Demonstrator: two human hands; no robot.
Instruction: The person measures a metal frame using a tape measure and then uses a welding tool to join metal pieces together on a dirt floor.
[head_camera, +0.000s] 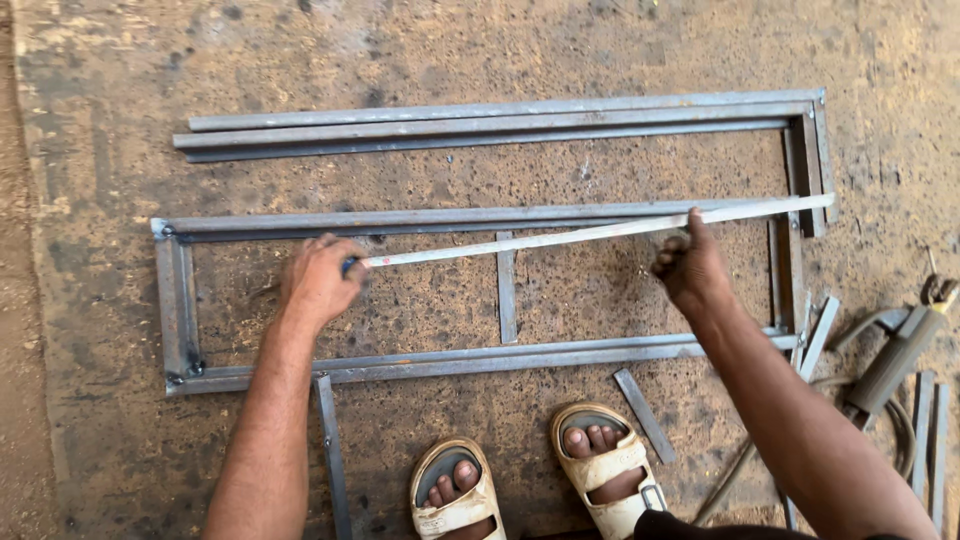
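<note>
My left hand grips the near end of a long white measuring tape or strip that runs diagonally right across a rectangular steel frame lying on the floor. My right hand presses the strip down with a finger near the frame's upper rail. The strip's far end reaches the frame's right corner. A short steel piece lies upright inside the frame between my hands.
Several long steel bars lie beyond the frame on the rough concrete floor. Short offcuts sit near my sandalled feet. A welding electrode holder with cable lies at the right, beside more bars.
</note>
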